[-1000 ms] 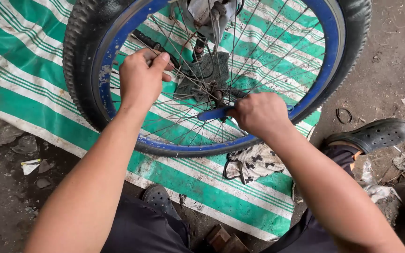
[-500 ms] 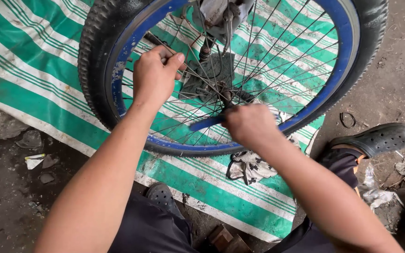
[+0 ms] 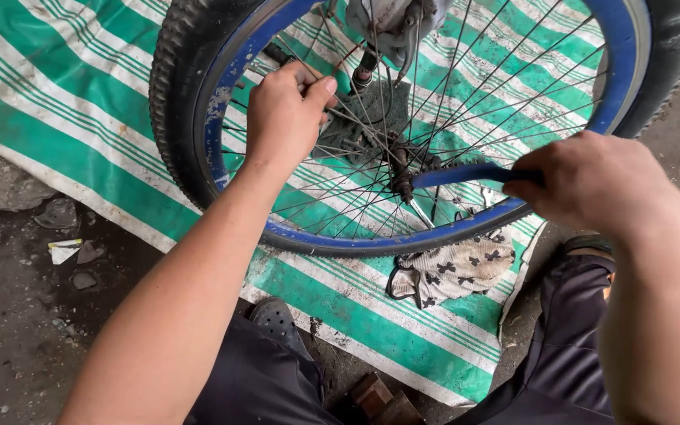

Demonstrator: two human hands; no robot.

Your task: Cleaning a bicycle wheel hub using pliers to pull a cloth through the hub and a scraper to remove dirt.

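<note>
Wheel (image 3: pixel 198 118) top cropped, tool (image 3: pixel 466 173) tip hidden behind hub (image 3: pixel 399 169)

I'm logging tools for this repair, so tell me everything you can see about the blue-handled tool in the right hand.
The blue-handled tool has a slim, flat blue handle, plastic-looking. It lies almost level, passing between the spokes toward the hub of the bicycle wheel. The right hand grips its outer end. Its working tip is hidden among the hub parts, so its type cannot be told.
</note>
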